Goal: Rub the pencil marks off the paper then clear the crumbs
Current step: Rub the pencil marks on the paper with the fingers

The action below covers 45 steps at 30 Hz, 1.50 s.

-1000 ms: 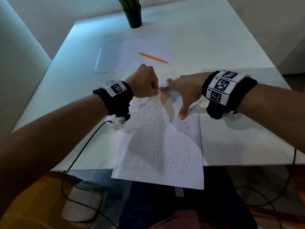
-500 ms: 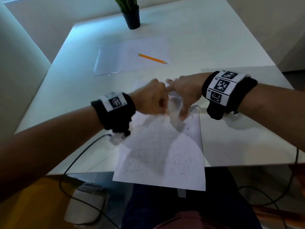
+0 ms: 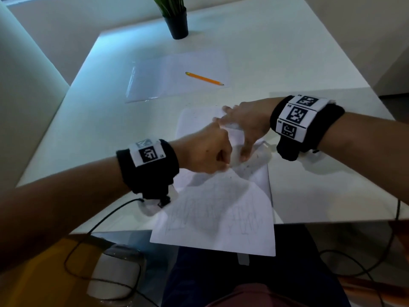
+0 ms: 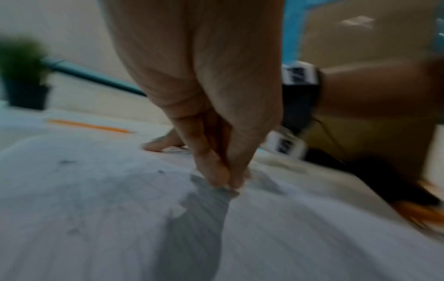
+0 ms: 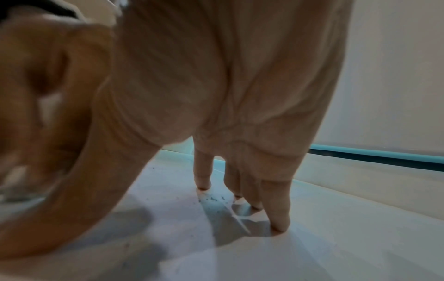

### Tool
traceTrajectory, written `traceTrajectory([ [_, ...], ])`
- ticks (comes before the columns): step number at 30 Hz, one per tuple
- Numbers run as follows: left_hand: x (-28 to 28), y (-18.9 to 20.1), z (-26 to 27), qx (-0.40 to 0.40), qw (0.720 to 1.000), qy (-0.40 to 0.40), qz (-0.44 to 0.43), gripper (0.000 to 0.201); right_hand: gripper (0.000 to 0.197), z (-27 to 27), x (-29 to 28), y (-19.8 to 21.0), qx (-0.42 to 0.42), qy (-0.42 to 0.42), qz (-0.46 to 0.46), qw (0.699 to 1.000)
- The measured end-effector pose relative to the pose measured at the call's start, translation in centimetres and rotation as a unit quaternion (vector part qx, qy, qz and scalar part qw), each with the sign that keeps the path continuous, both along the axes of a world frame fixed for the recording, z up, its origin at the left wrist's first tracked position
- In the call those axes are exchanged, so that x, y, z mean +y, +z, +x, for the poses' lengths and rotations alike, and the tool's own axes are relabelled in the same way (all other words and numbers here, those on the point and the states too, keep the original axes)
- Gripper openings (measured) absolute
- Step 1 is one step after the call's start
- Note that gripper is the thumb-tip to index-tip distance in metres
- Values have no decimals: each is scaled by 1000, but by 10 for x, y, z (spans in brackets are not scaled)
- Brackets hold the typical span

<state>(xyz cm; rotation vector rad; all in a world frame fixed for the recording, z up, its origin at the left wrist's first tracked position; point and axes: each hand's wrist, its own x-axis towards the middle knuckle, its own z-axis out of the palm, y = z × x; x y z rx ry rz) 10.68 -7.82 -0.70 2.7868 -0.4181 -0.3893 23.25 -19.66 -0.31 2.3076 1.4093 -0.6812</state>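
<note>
Left hand has come toward the person along the paper since a second ago, from the sheet's far part to about its middle; right hand has stayed at the far right part of the sheet.

Left hand: fingers curled into a fist seen from the head view; the left wrist view shows thumb and fingertips pinched together, tips down against the paper. Something small and pale shows at the tips, but motion blur is heavy and I cannot tell what it is.

Right hand: fingers straight and spread, tips pressed down on the paper's far edge, thumb out toward the person. Holds nothing; pins the sheet.

Paper: lies on the white bench, near end hanging over the bench's front edge above the person's lap. Faint pencil marks cover the near half. Sheet is buckled into a ridge between the two hands.

Crumbs: dark specks scattered on the paper beside the right thumb, more at the right fingertips in the right wrist view.

Elsewhere on the bench: a second sheet farther back, an orange pencil lying on it; a black pot at the far edge with a green plant standing in it. Both wrists carry black bands with printed square markers.
</note>
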Motion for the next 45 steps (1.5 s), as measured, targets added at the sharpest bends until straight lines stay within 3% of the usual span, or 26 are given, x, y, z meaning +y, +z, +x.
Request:
traceTrajectory([
  [2, 8, -1, 8, -29, 1000, 9, -5, 2, 131, -1, 1, 1, 2, -4, 0, 1000],
  [4, 27, 3, 32, -88, 993, 68, 26, 13, 130, -2, 2, 3, 3, -8, 6, 1000],
  [7, 45, 5, 49, -84, 985, 143, 36, 11, 131, -1, 1, 2, 3, -6, 5, 1000],
  [13, 5, -5, 0, -11, 999, 17, -35, 4, 128, 2, -1, 0, -3, 8, -1, 1000],
  [16, 28, -4, 26, -80, 994, 76, -24, 5, 130, 2, 0, 1, 2, -5, 3, 1000],
  [19, 49, 3, 45, -91, 984, 152, -3, 6, 131, 3, 0, -1, 2, -9, 4, 1000],
  [26, 4, 1, 9, 6, 1000, 26, -17, 4, 131, 4, 0, -3, 11, -9, 9, 1000],
  [31, 43, 5, 39, -82, 988, 132, 17, 7, 129, 2, -1, 0, 0, -4, 10, 1000],
  [38, 13, 4, 11, -2, 999, 37, 0, 5, 130, 4, -1, -1, 10, -6, 11, 1000],
  [42, 43, 1, 33, -90, 990, 109, 9, 6, 132, 5, 0, -3, 8, -7, 9, 1000],
  [45, 44, 0, 32, -90, 987, 132, -11, 6, 133, 7, 0, -5, 11, -7, 11, 1000],
])
